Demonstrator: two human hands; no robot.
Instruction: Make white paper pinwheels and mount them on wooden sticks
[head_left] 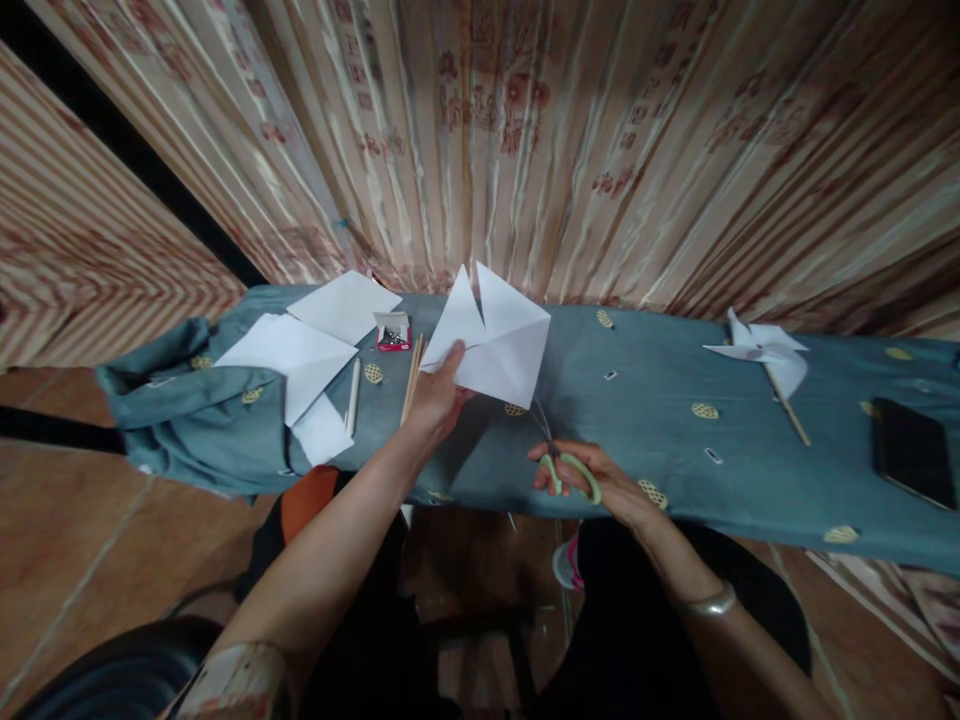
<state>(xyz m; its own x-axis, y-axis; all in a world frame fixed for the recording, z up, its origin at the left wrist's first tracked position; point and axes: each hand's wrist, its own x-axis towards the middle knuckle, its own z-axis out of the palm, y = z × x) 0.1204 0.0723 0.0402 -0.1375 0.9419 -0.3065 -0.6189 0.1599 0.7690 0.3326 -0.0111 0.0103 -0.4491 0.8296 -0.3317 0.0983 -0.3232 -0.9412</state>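
Note:
My left hand (442, 393) pinches a square of white paper (510, 345) by its lower left side and holds it up over the cloth. The paper has fold creases, and a slit opens from its top edge toward the middle. Below the sheet's lower right corner, my right hand (574, 470) is closed round the green handles of a pair of scissors (581, 476). The scissor blades point up toward that corner; whether they touch the paper I cannot tell.
A grey-green cloth (645, 370) covers the narrow table. Leftward lie white paper sheets (319, 350), a white pen-like stick (352, 397), thin wooden sticks (412, 380) and a small red box of pins (392, 332). A paper pinwheel (765, 350) and a black phone (913, 450) lie rightward.

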